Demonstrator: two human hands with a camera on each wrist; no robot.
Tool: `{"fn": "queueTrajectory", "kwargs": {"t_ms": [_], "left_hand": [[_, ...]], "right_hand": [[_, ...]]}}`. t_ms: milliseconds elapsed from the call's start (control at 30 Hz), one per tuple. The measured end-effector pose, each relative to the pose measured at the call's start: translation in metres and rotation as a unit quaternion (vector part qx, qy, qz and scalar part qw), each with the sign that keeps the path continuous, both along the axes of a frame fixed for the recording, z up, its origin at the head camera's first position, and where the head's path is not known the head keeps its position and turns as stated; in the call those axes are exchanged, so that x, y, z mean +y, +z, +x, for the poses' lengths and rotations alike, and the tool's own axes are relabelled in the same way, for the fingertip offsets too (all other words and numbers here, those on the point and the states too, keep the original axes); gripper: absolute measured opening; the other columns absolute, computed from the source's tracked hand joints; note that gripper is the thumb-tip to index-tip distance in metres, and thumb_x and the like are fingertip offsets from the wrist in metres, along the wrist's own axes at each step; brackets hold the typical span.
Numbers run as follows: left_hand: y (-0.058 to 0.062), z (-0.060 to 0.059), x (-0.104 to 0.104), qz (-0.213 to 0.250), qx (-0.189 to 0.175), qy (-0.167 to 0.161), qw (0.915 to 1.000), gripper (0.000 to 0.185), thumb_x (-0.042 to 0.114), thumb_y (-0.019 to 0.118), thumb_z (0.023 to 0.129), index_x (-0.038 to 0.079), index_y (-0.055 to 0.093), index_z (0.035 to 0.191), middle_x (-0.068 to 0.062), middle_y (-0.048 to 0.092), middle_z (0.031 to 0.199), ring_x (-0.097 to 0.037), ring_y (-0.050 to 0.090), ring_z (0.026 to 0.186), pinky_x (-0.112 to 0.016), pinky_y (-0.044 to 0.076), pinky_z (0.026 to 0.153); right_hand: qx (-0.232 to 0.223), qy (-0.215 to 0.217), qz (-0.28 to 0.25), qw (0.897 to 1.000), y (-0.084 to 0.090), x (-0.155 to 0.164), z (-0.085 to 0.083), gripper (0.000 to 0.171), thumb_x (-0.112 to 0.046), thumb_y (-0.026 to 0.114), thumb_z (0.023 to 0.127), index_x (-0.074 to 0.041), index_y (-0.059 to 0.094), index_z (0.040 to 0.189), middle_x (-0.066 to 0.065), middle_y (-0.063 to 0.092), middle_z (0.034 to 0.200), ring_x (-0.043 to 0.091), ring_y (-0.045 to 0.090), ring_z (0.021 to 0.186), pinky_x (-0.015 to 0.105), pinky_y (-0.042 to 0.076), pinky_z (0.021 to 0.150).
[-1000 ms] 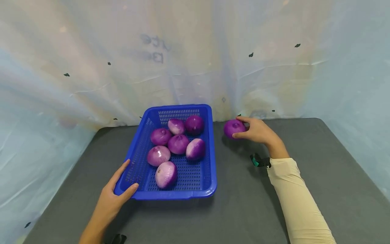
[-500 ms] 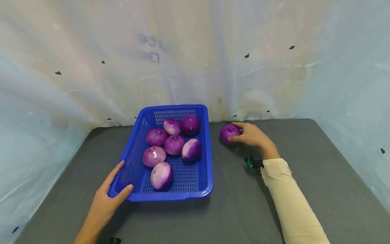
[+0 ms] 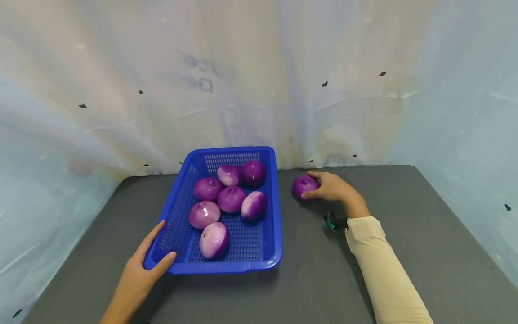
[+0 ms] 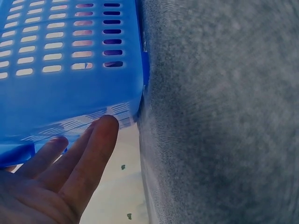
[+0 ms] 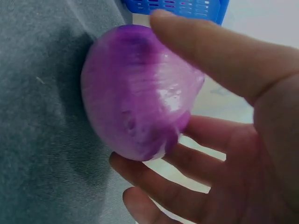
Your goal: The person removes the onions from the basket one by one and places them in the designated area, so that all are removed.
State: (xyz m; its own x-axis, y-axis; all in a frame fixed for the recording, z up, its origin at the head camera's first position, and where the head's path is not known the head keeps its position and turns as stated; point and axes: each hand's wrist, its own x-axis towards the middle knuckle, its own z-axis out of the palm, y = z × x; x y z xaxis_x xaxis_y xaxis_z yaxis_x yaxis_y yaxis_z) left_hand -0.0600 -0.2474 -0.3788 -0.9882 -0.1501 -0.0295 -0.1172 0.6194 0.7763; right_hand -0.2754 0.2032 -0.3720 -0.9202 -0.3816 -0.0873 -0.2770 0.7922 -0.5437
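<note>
A blue perforated basket (image 3: pixel 271 211) sits on the grey table and holds several purple peeled onions (image 3: pixel 231 199). My left hand (image 3: pixel 146 265) holds its near left corner, thumb over the rim and fingers (image 4: pixel 88 154) against the outer wall (image 4: pixel 70 88). To the right of the basket, a single purple onion (image 3: pixel 303 185) rests on the table. My right hand (image 3: pixel 329 186) grips it, thumb (image 5: pixel 219 51) and fingers curled round the onion (image 5: pixel 140 93).
The grey table (image 3: pixel 425 252) is ringed by pale plastic sheeting (image 3: pixel 243 81) at the back and both sides. A small green and black wrist device (image 3: pixel 332 222) shows at my right sleeve cuff.
My right hand lowered the single onion from just above the table down onto the table beside the basket. The left hand kept its hold on the basket corner.
</note>
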Motion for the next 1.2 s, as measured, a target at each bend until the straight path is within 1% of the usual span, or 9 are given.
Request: {"fn": "queueTrajectory", "kwargs": {"t_ms": [100, 300, 400, 567, 733, 800, 867, 1033, 1200], "left_hand": [[-0.0002, -0.0001, 0.0004, -0.006, -0.018, -0.003, 0.9998, 0.073, 0.039, 0.065, 0.095, 0.050, 0.022, 0.154, -0.011, 0.036, 0.159, 0.009, 0.047, 0.115, -0.009, 0.042, 0.083], [0.0025, -0.0029, -0.0001, -0.001, -0.027, -0.007, 0.9996, 0.074, 0.041, 0.063, 0.096, 0.052, 0.017, 0.154, -0.015, 0.034, 0.159, -0.029, 0.051, 0.129, -0.012, 0.044, 0.081], [0.0035, -0.0030, 0.0009, 0.010, -0.032, -0.005, 0.9994, 0.075, 0.042, 0.063, 0.096, 0.053, 0.017, 0.154, -0.016, 0.031, 0.161, -0.037, 0.048, 0.133, -0.013, 0.043, 0.082], [0.0044, -0.0005, 0.0020, 0.012, -0.029, 0.002, 0.9995, 0.075, 0.042, 0.064, 0.095, 0.053, 0.018, 0.153, -0.015, 0.031, 0.161, -0.037, 0.046, 0.135, -0.011, 0.041, 0.084], [0.0049, 0.0017, 0.0036, 0.005, -0.019, 0.002, 0.9998, 0.073, 0.039, 0.064, 0.096, 0.052, 0.021, 0.153, -0.009, 0.034, 0.160, -0.007, 0.048, 0.127, -0.007, 0.039, 0.085], [0.0050, 0.0009, 0.0045, 0.007, -0.019, 0.001, 0.9998, 0.073, 0.039, 0.064, 0.096, 0.052, 0.021, 0.153, -0.008, 0.034, 0.160, -0.002, 0.047, 0.123, -0.008, 0.040, 0.085], [0.0046, -0.0006, 0.0052, 0.017, -0.017, -0.003, 0.9997, 0.073, 0.038, 0.064, 0.096, 0.052, 0.021, 0.153, -0.009, 0.033, 0.161, -0.007, 0.048, 0.127, -0.008, 0.040, 0.085], [0.0034, -0.0022, 0.0044, 0.039, -0.019, -0.005, 0.9991, 0.074, 0.036, 0.064, 0.096, 0.049, 0.020, 0.155, -0.013, 0.029, 0.162, -0.034, 0.045, 0.136, -0.008, 0.040, 0.084], [0.0030, -0.0018, 0.0034, 0.038, -0.023, -0.002, 0.9990, 0.075, 0.036, 0.064, 0.096, 0.049, 0.019, 0.155, -0.016, 0.028, 0.162, -0.037, 0.045, 0.136, -0.008, 0.039, 0.082]], "right_hand": [[-0.016, 0.006, 0.003, 1.000, -0.0027, 0.0024, 0.0016, 0.091, -0.040, 0.079, 0.081, -0.001, 0.038, 0.152, 0.027, 0.057, 0.136, 0.038, 0.060, 0.117, 0.052, 0.048, 0.098], [-0.017, 0.005, 0.006, 1.000, -0.0016, 0.0047, -0.0005, 0.089, -0.037, 0.079, 0.081, -0.002, 0.038, 0.152, 0.026, 0.055, 0.140, 0.038, 0.058, 0.121, 0.052, 0.048, 0.100], [-0.016, 0.007, 0.006, 1.000, -0.0008, 0.0055, -0.0007, 0.089, -0.036, 0.079, 0.082, -0.001, 0.037, 0.152, 0.027, 0.055, 0.141, 0.038, 0.059, 0.121, 0.052, 0.048, 0.100], [-0.018, 0.012, 0.007, 1.000, -0.0007, 0.0050, 0.0010, 0.089, -0.037, 0.078, 0.082, -0.001, 0.036, 0.152, 0.027, 0.055, 0.141, 0.038, 0.058, 0.122, 0.052, 0.047, 0.101], [-0.017, 0.011, 0.017, 1.000, -0.0026, 0.0067, 0.0015, 0.089, -0.039, 0.078, 0.083, -0.001, 0.036, 0.152, 0.027, 0.055, 0.140, 0.038, 0.058, 0.122, 0.052, 0.046, 0.102], [-0.021, 0.010, 0.018, 1.000, -0.0026, 0.0076, 0.0014, 0.090, -0.039, 0.077, 0.083, -0.001, 0.036, 0.153, 0.027, 0.055, 0.140, 0.038, 0.058, 0.122, 0.052, 0.046, 0.102], [-0.025, 0.009, 0.016, 1.000, -0.0017, 0.0081, 0.0016, 0.090, -0.038, 0.077, 0.083, 0.000, 0.035, 0.153, 0.027, 0.054, 0.141, 0.038, 0.058, 0.122, 0.053, 0.046, 0.102], [-0.030, 0.014, 0.009, 0.999, -0.0002, 0.0063, 0.0014, 0.090, -0.037, 0.077, 0.084, 0.000, 0.033, 0.153, 0.028, 0.052, 0.143, 0.039, 0.057, 0.123, 0.053, 0.046, 0.102], [-0.032, 0.016, 0.009, 0.999, -0.0009, 0.0044, 0.0007, 0.090, -0.036, 0.077, 0.084, 0.000, 0.033, 0.154, 0.028, 0.051, 0.143, 0.039, 0.057, 0.124, 0.054, 0.046, 0.102]]}}
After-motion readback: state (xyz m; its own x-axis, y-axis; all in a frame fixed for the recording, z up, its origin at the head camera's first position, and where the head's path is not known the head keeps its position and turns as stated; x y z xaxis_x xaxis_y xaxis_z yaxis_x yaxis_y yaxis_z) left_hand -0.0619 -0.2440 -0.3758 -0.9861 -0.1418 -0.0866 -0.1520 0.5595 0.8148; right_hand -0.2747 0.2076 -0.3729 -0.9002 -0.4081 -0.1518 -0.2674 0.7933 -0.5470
